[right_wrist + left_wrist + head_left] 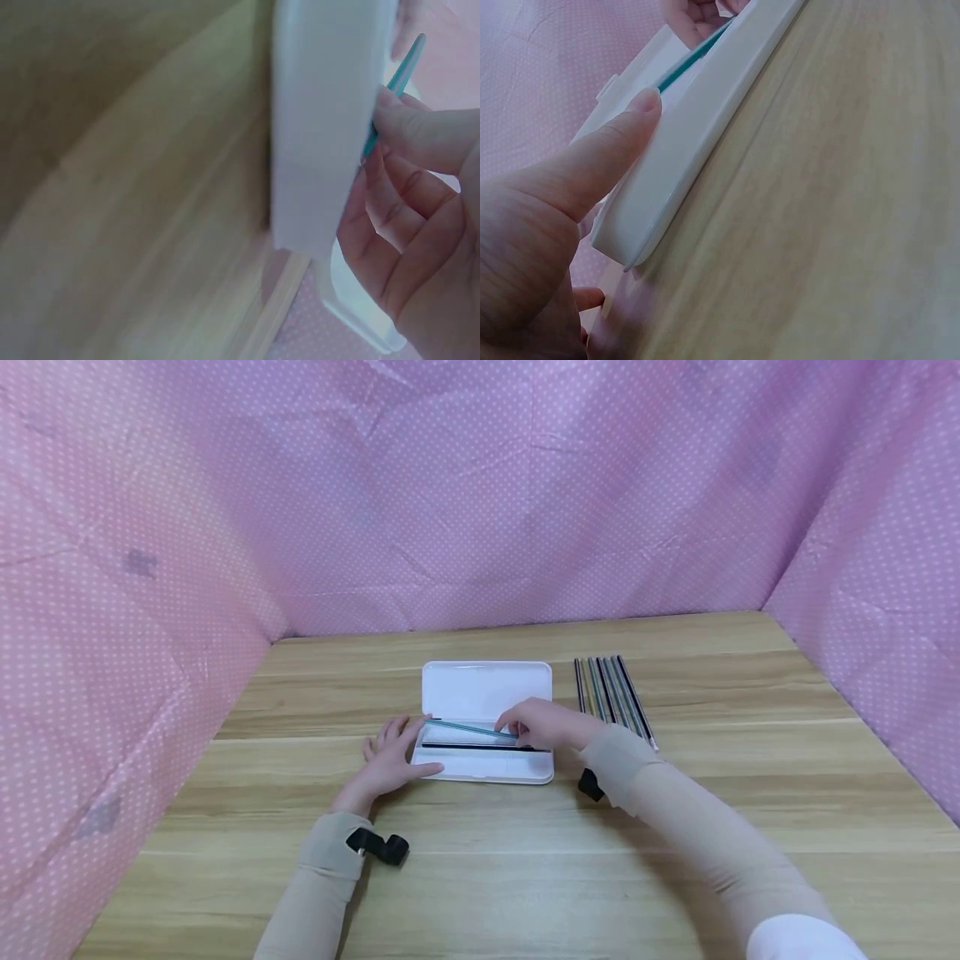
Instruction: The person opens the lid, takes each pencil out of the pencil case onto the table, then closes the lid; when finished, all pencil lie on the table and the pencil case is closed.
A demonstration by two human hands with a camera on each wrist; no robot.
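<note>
- Soft, fairly even light in here, with a pale yellowish glow on the pink cloth (142, 460).
- The right arm (697, 818) lays a soft shadow across the table (465, 893).
- Both wrist views look hazy; the right one blurs the white case (326, 135).

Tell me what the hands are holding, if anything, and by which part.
The right hand pinches a teal pencil near the end farther from the left hand, which touches the white case.
</note>
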